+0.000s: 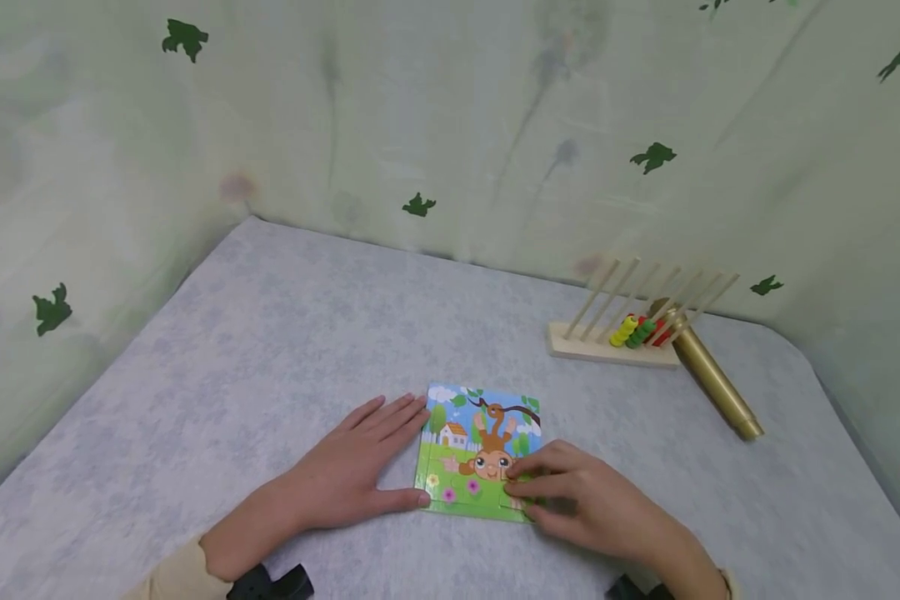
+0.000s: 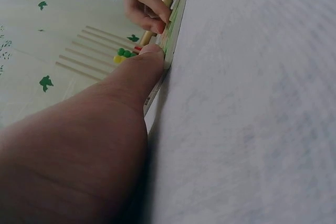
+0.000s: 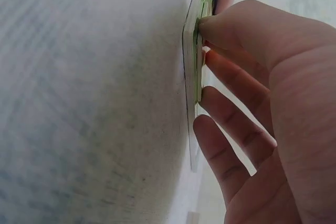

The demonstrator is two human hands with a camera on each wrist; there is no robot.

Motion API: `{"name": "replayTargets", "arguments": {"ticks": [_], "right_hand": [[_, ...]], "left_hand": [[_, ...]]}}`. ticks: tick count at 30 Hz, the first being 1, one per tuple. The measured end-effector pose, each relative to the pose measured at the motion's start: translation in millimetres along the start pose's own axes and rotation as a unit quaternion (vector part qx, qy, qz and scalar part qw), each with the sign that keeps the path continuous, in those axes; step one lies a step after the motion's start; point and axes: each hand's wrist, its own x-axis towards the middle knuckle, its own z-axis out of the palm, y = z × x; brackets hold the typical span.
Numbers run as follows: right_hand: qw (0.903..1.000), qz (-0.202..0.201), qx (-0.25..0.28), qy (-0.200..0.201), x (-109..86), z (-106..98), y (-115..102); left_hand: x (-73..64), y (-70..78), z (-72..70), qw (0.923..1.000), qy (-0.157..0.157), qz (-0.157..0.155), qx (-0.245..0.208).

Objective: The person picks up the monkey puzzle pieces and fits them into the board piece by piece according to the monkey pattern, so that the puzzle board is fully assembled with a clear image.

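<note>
A square jigsaw puzzle (image 1: 450, 492) lies flat on the table, its picture a monkey hanging from a branch beside a small house. My left hand (image 1: 352, 467) is spread along its left side, with fingertips at the upper left edge and the thumb (image 2: 152, 56) at the lower left. Over the lower right part, my right hand (image 1: 588, 500) pinches a puzzle piece (image 3: 199, 72) between thumb and fingers. That piece sits slightly proud of the frame in the right wrist view. The fingers hide much of it from above.
Behind and to the right stands a wooden peg rack (image 1: 607, 354) with yellow beads (image 1: 624, 331), green beads (image 1: 640, 333) and red ones on its rods. A gold-coloured tube (image 1: 716, 383) lies beside it. A pale cloth with leaf shapes (image 1: 652, 157) hangs round the table (image 1: 330, 317).
</note>
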Motion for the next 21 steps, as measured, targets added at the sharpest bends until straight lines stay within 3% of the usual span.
{"name": "replayTargets", "arguments": {"ticks": [12,21], "right_hand": [[0.9994,-0.034,-0.005,-0.003,6.3,-1.4,7.1],[0.9999,-0.002,0.017,-0.002,-4.1,-1.2,3.1]], "left_hand": [[1.5,-1.9,0.1,0.9999,0.008,-0.011,-0.002],[-2.2,0.2,5.3,0.9999,0.006,-0.008,-0.014]]}}
